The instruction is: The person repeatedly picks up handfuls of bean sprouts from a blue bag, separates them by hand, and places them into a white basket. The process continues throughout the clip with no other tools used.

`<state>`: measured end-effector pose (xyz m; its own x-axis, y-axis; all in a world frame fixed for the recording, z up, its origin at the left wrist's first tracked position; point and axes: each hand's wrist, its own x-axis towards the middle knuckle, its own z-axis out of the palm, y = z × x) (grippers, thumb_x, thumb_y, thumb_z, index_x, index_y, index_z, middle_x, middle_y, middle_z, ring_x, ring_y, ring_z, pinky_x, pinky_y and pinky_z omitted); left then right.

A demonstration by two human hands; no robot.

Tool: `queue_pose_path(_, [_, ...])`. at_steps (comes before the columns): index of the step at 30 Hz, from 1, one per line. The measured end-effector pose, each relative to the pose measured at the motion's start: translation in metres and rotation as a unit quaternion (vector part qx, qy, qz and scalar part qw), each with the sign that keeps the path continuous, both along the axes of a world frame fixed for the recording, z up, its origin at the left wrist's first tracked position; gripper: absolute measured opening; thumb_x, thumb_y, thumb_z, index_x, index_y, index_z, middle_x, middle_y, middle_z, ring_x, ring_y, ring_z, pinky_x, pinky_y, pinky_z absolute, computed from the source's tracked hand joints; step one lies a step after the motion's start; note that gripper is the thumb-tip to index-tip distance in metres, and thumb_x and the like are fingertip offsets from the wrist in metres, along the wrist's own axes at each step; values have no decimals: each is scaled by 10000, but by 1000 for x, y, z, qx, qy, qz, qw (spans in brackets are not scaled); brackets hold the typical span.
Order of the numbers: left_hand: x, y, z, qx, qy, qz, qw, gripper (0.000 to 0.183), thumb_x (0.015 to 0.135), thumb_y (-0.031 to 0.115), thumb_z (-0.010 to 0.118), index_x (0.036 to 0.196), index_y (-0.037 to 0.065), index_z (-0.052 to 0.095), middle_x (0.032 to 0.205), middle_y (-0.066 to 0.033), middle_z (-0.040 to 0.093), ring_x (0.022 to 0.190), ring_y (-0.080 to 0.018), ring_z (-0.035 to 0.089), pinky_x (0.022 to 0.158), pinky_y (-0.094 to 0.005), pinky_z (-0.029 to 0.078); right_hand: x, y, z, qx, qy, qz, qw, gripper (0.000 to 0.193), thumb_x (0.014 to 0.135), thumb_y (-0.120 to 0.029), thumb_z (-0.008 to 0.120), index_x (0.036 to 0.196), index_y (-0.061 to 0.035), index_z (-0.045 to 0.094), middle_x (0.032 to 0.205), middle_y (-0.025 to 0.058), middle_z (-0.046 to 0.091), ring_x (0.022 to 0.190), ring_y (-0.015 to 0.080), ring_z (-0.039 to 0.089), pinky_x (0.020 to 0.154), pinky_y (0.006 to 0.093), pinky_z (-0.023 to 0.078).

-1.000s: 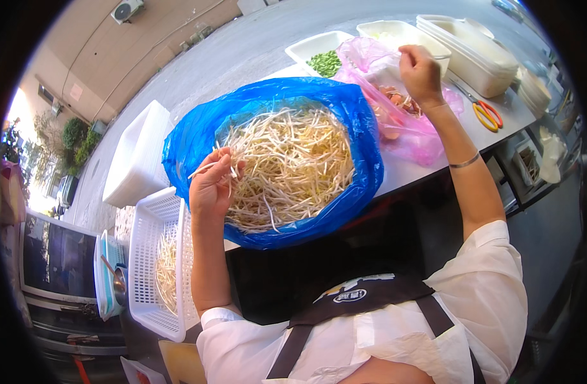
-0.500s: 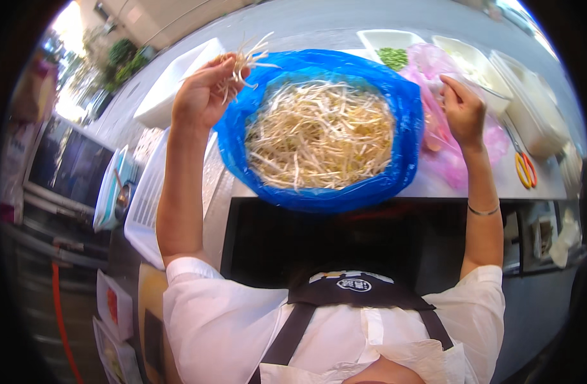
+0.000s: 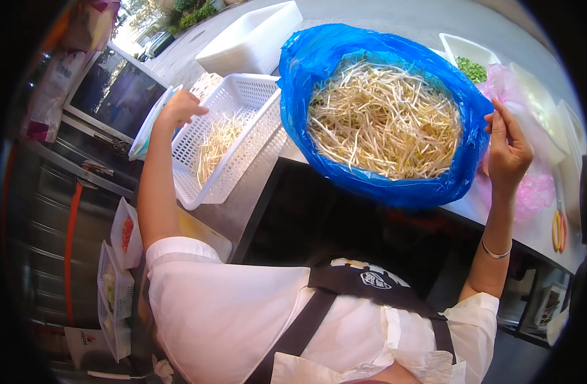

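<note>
A blue plastic bag (image 3: pixel 457 192) stands on the counter with its mouth rolled wide, heaped with bean sprouts (image 3: pixel 386 121). Left of it is a white perforated basket (image 3: pixel 224 171) holding a smaller pile of bean sprouts (image 3: pixel 220 144). Over the basket's left rim hovers my left hand (image 3: pixel 180 110), fingers apart and nothing in them. At the bag's right edge, my right hand (image 3: pixel 511 150) is raised with thumb and fingers pinched together. Whatever it may hold is too small to make out, and I cannot tell whether it touches the bag.
Behind the basket sits a stack of white bins (image 3: pixel 249 41). To the right are a pink plastic bag (image 3: pixel 521 192), a white tub (image 3: pixel 469 48) of chopped greens, and scissors with orange and yellow handles (image 3: pixel 558 230). Small trays (image 3: pixel 117 288) line the lower left.
My left hand has moved left and down from beside the blue bag to the basket, and the sprouts it held are gone from it. The view has swung left.
</note>
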<state>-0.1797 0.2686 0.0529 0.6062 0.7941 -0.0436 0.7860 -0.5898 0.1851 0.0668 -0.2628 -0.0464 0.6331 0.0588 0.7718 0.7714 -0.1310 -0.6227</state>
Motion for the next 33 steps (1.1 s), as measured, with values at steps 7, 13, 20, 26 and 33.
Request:
queue_pose_path(7, [17, -35, -52, -215, -142, -81, 963, 377, 827, 251, 638, 1061, -44, 648, 989, -170, 658, 902, -240, 650, 653, -380, 562, -33, -2, 0, -18, 46, 46, 998, 193, 887, -2, 562, 1035, -7, 685, 806, 56, 647, 714, 100, 587, 646, 206, 486])
queue_pose_path(13, [22, -85, -68, -171, 0, -188, 967, 336, 862, 301, 625, 961, -14, 681, 788, -106, 665, 673, -178, 609, 577, -338, 491, -43, 6, -2, -24, 68, 75, 995, 188, 877, 2, 575, 1030, -2, 684, 786, 48, 639, 693, 89, 575, 622, 197, 465])
queue_pose_path(20, [42, -127, -69, -23, 49, -262, 964, 355, 835, 246, 603, 747, -96, 635, 699, -269, 612, 661, -379, 619, 648, -456, 466, -48, 30, 7, -28, 24, 109, 993, 139, 826, 45, 578, 921, 36, 679, 716, 84, 651, 642, 107, 609, 575, 214, 459])
queue_pose_path(26, [51, -153, -47, -50, 94, -232, 967, 395, 827, 289, 643, 753, -99, 639, 714, -267, 615, 714, -382, 628, 683, -439, 472, -45, 47, 18, -41, 5, 109, 993, 135, 818, 34, 582, 916, 39, 675, 727, 116, 661, 616, 128, 613, 555, 224, 459])
queue_pose_path(33, [92, -205, -13, 49, -129, -477, 868, 550, 730, 146, 751, 1226, 27, 546, 1053, -184, 600, 962, -293, 576, 779, -394, 485, -24, 89, 37, -197, 5, 176, 964, 178, 825, -9, 591, 975, 50, 666, 705, 124, 666, 580, 123, 591, 527, 251, 452])
